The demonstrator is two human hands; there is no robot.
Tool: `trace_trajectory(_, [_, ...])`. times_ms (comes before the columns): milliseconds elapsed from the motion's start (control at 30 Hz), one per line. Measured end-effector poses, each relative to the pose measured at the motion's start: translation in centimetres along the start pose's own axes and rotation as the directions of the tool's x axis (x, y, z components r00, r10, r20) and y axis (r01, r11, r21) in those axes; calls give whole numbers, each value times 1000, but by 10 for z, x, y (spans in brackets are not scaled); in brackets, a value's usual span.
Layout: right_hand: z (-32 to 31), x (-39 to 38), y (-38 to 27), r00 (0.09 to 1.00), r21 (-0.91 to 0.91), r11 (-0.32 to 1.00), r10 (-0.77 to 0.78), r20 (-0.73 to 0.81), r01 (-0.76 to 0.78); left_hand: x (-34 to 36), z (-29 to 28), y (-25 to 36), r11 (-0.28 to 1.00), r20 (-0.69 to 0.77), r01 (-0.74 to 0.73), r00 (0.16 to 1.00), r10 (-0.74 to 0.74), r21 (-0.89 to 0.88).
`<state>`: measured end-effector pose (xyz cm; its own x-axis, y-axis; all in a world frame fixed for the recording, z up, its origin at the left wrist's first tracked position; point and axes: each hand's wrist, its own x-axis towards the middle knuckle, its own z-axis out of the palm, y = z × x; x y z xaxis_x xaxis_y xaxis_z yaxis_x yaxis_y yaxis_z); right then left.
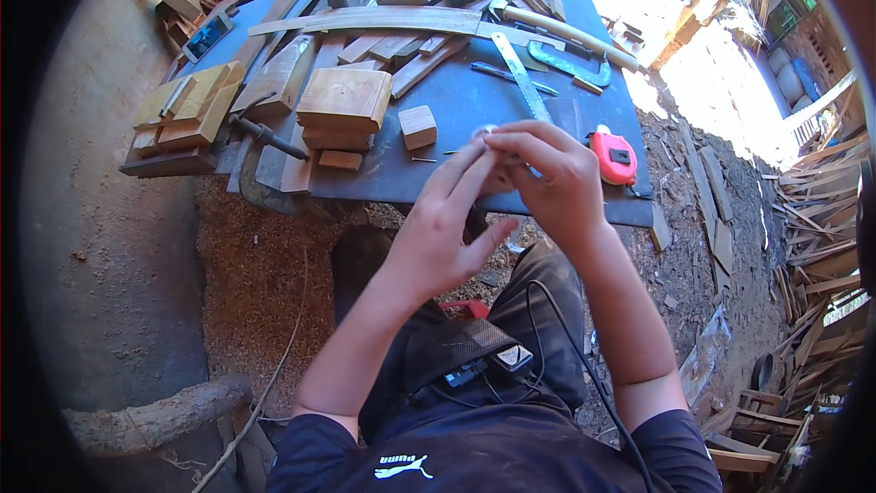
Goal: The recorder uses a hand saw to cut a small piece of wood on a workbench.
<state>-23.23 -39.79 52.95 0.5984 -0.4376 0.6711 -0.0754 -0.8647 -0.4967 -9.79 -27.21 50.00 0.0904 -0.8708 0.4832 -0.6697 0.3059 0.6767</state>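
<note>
Both my hands are raised and meet over the near edge of the dark tabletop (365,184). My right hand (561,178) pinches with its fingertips at a small pale thing (484,131), too hidden to name. Against the same spot press the fingers of my left hand (438,224), closed together while its thumb stands apart. Just left of the hands sits a small wooden cube (418,127), with a tiny nail or screw (423,160) lying near it. Beyond the fingertips lies a steel ruler (522,78). To the right of my right hand is a red tape measure (613,157).
Stacked wooden blocks (342,100) and a metal clamp (269,137) occupy the left side. Farther back lie a long curved wood strip (365,18), a hammer (575,33), a teal C-clamp (570,64) and a pen (514,78). A cable (584,356) crosses my lap.
</note>
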Motion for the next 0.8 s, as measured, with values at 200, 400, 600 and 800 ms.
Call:
trace_trajectory(200, [18,-18,-4,958,-263,964,38,283,39,-23,23,-31,956,-241,-151,947,213,250])
trace_trajectory(400, [-9,-36,-17,932,-303,936,-61,358,178,-28,48,-43,957,-318,-137,923,217,256])
trace_trajectory(600, [4,-17,-3,913,-182,972,-67,404,151,-30,65,-55,916,-505,-97,809,300,389])
trace_trajectory(800, [-51,-13,40,888,-476,878,184,421,43,-36,71,-60,939,-499,-81,830,249,333])
